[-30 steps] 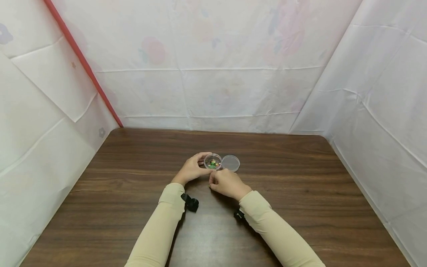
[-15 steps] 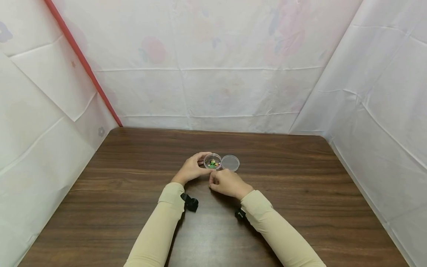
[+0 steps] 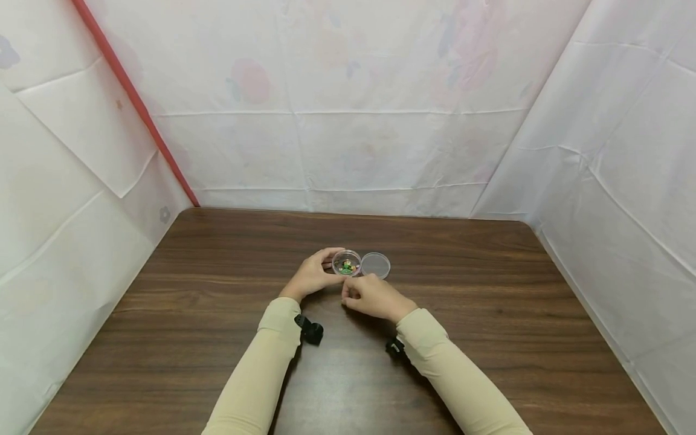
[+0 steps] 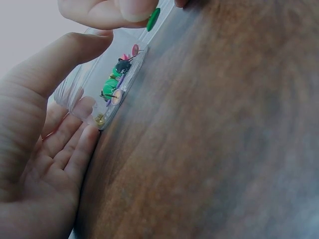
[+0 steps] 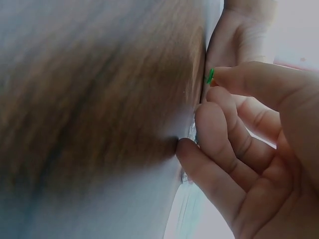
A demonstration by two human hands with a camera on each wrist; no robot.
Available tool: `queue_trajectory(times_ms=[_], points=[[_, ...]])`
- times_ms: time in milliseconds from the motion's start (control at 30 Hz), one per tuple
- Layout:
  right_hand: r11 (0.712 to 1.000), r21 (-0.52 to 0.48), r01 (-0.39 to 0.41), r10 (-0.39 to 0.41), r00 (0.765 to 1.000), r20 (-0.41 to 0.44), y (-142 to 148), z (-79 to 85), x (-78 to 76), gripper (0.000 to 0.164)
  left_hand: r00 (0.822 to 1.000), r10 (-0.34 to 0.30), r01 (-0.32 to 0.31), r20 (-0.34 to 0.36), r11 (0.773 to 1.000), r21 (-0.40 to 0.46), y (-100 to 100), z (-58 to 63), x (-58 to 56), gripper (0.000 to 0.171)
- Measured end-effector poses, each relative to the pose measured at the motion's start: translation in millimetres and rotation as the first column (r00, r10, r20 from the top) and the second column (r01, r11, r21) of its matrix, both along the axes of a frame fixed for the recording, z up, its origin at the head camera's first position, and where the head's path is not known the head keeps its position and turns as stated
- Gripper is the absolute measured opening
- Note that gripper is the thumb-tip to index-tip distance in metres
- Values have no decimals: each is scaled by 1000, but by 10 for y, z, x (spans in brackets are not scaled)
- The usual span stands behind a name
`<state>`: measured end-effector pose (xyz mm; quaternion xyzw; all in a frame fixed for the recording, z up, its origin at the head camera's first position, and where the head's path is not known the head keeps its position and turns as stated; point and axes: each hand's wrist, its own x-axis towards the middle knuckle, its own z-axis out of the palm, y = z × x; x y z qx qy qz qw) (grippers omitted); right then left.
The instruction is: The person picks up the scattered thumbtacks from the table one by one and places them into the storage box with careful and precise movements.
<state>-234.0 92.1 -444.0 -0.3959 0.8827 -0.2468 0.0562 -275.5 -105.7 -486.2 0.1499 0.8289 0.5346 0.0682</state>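
Observation:
My left hand (image 3: pixel 311 278) holds a clear round box (image 3: pixel 342 256) on the table, thumb on the near side and fingers round the far side. Several thumbtacks (image 4: pixel 109 89) with green, pink, black and gold heads lie loose inside it. Just in front of the box, my right hand (image 3: pixel 376 299) pinches a green thumbtack (image 5: pixel 210 75) between thumb and index finger. The left wrist view has this green tack low over the table, outside the box. The right hand's other fingers are bent, their tips close to the table.
The clear round lid (image 3: pixel 375 264) lies flat at the right of the box, partly behind my right hand. Under everything is a dark wood-grain table (image 3: pixel 217 314). White patterned sheets (image 3: pixel 380 121) hang behind it and along both sides.
My right wrist and forearm have shifted slightly to the right, while its fingertips stay near the same spot. The left hand and the box have not visibly moved.

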Motion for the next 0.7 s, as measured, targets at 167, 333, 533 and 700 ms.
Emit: queue_trajectory(times_ms=[167, 333, 533, 700], points=[[1000, -31, 5, -4, 1000, 27, 30, 17, -17, 5, 1000, -3, 3, 6, 1000, -13, 6, 9, 5, 64], [994, -94, 58, -58, 998, 1, 63, 67, -53, 5, 1000, 8, -7, 8, 1000, -26, 14, 14, 11, 64], [978, -164, 130, -140, 989, -53, 81, 118, -113, 5, 1000, 5, -5, 13, 1000, -21, 12, 11, 13, 66], [973, -167, 157, -169, 984, -57, 86, 131, -154, 3, 1000, 7, -7, 18, 1000, -18, 8, 9, 10, 70]])
